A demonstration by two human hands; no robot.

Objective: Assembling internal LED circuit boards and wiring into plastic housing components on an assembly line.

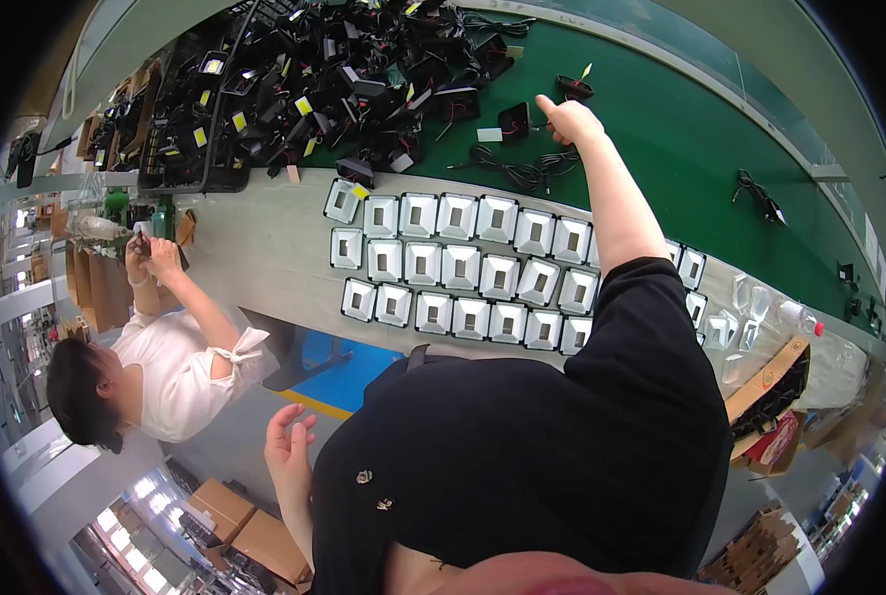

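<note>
My right hand reaches over the green work surface. Its thumb sticks out and the other fingers curl in; what they close on, if anything, is hidden. Just left of it lies a black lamp housing with a thin wire running toward the fingers. A coil of black cable lies below this hand, and a small black part with a yellow tag sits beyond it. My left hand hangs low beside my body, fingers loosely bent and apart, holding nothing.
Rows of square lamp frames with silvery reflectors line the near strip. A heap of black lamp parts fills the far left, beside a black crate. A co-worker in white stands left. A bottle and cardboard box are right.
</note>
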